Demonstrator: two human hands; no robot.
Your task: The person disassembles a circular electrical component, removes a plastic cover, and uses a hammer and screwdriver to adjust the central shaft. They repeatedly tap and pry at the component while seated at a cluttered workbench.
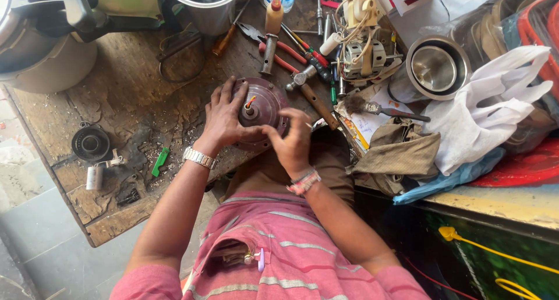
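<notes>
A round maroon motor housing (269,103) with a short shaft and coloured wires at its centre rests at the near edge of a worn wooden workbench (125,99). My left hand (224,116), a metal watch on its wrist, lies over the housing's left side and grips it. My right hand (292,143), with a pink band on the wrist, pinches the housing's lower right rim with its fingertips.
Pliers with red handles (288,52), a hammer (314,96), screwdrivers and a glue bottle (273,16) lie behind the housing. A steel bowl (435,67), brush, cloth and white bag sit to the right. A black ring (90,143), capacitor and green clip lie left.
</notes>
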